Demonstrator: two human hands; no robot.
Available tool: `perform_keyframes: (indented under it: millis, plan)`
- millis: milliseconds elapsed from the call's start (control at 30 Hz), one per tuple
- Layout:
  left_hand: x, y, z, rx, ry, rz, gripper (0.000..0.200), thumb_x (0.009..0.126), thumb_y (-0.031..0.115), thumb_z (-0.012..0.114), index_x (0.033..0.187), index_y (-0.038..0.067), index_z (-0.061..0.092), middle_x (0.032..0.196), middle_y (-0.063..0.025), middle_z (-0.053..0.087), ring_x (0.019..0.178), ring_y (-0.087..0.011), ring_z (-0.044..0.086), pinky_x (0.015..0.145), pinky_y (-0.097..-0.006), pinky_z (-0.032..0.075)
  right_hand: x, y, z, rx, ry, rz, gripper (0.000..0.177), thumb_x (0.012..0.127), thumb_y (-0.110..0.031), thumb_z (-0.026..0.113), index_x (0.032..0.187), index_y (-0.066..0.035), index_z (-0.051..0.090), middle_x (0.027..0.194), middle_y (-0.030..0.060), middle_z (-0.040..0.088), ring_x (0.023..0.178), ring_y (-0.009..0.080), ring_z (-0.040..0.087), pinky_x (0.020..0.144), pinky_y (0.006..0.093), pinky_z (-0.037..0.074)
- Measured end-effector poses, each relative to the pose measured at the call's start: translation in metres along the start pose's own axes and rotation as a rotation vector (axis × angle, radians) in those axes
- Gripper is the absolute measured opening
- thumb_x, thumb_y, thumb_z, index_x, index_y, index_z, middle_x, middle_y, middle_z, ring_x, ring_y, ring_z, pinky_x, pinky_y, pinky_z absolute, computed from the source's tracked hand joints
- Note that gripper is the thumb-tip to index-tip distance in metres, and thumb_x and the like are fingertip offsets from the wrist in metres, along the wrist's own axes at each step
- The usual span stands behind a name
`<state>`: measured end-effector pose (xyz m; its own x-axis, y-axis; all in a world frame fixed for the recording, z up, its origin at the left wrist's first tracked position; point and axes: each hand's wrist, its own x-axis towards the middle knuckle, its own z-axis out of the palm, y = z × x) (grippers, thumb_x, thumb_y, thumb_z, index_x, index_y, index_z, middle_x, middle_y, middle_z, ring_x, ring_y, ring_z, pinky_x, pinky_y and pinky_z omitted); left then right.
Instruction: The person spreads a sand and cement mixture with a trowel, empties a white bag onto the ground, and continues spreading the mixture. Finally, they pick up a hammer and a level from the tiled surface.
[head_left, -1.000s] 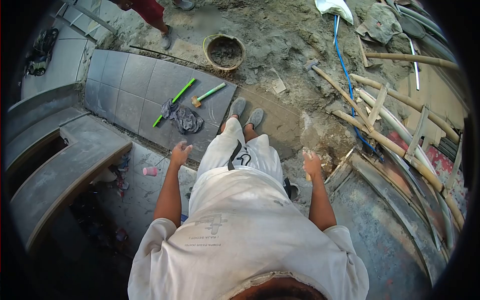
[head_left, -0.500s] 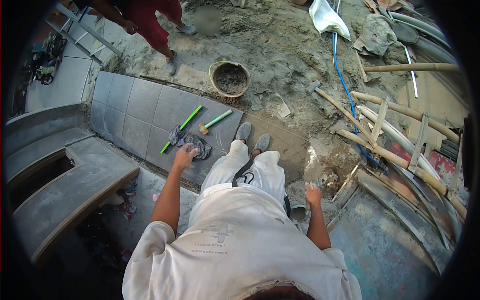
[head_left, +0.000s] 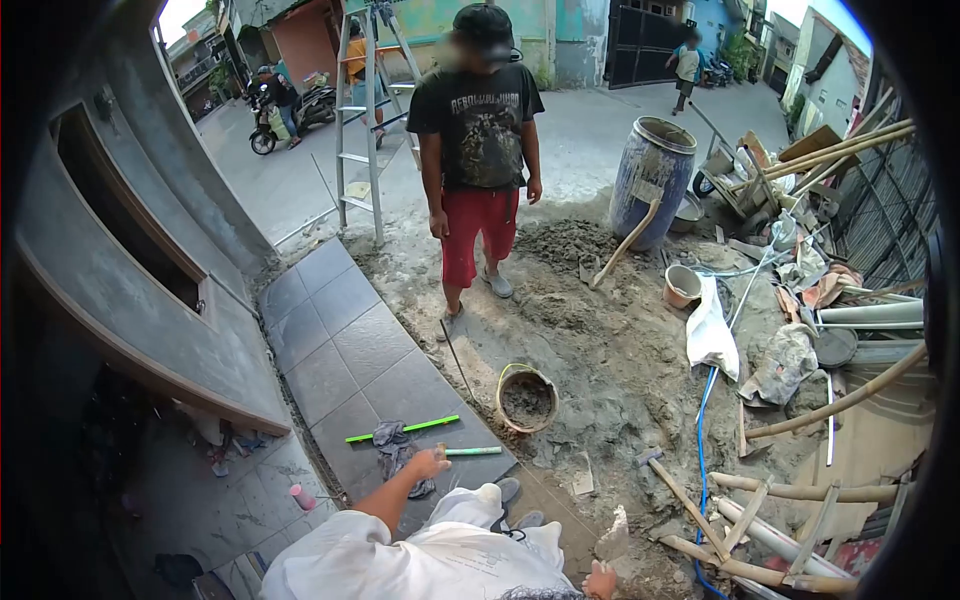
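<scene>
My left hand [head_left: 428, 464] is over the dark tiles [head_left: 372, 345], beside a crumpled grey rag [head_left: 392, 450] and near the head of a mallet with a green handle [head_left: 475, 451]; how its fingers are set is too small to tell. A bright green straight bar [head_left: 430, 424] lies on the tiles, partly behind the rag. At the bottom edge, my right hand [head_left: 600, 580] is partly in view near the muddy ground, its fingers unclear. A bucket of dark mortar [head_left: 528, 398] stands beyond the tiles.
A person in red shorts [head_left: 480, 150] stands past the bucket. Behind are a stepladder [head_left: 358, 160] and a blue barrel [head_left: 652, 180]. On the right lie a long-handled hammer [head_left: 688, 505], a blue hose [head_left: 702, 460] and bamboo poles [head_left: 790, 492]. A grey wall [head_left: 150, 310] borders the left.
The view has tilted up, bringing the street, barrel and whole standing person into view. My left hand now appears closer to the mallet; my right hand is near the bottom edge.
</scene>
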<state>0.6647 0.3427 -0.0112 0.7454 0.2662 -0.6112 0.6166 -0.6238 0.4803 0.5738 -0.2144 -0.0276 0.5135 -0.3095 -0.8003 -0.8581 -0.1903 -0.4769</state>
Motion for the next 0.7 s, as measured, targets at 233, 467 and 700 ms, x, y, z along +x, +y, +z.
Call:
perform_keyframes:
  millis: [233, 467, 700]
  plan:
    - [-0.063, -0.015, 0.053, -0.091, 0.004, -0.045, 0.065, 0.078, 0.050, 0.064, 0.122, 0.002, 0.058, 0.116, -0.0218, 0.062, 0.108, -0.0351, 0.059, 0.093, -0.0400, 0.046, 0.039, 0.024, -0.047, -0.229, 0.039, -0.128, 0.054, 0.090, -0.049, 0.046, 0.107, 0.001, 0.056, 0.098, 0.0213, 0.058, 0.091, 0.0379, 0.052, 0.076, 0.0437, 0.043]
    - [-0.115, -0.064, 0.075, 0.041, -0.040, -0.161, 0.066, 0.078, 0.050, 0.066, 0.122, 0.002, 0.058, 0.120, -0.0223, 0.059, 0.112, -0.0354, 0.057, 0.095, -0.0390, 0.045, 0.099, 0.088, -0.078, -0.475, 0.039, -0.143, 0.058, 0.091, -0.052, 0.045, 0.109, 0.002, 0.057, 0.100, 0.0222, 0.059, 0.094, 0.0387, 0.053, 0.079, 0.0438, 0.043]
    - [-0.094, -0.101, 0.052, -0.007, -0.030, -0.181, 0.065, 0.078, 0.050, 0.065, 0.123, 0.003, 0.058, 0.121, -0.0216, 0.059, 0.112, -0.0347, 0.057, 0.095, -0.0390, 0.045, 0.024, 0.026, -0.037, -0.221, 0.033, -0.055, 0.044, 0.088, -0.042, 0.053, 0.103, -0.001, 0.054, 0.081, 0.0157, 0.056, 0.070, 0.0299, 0.053, 0.059, 0.0397, 0.044]
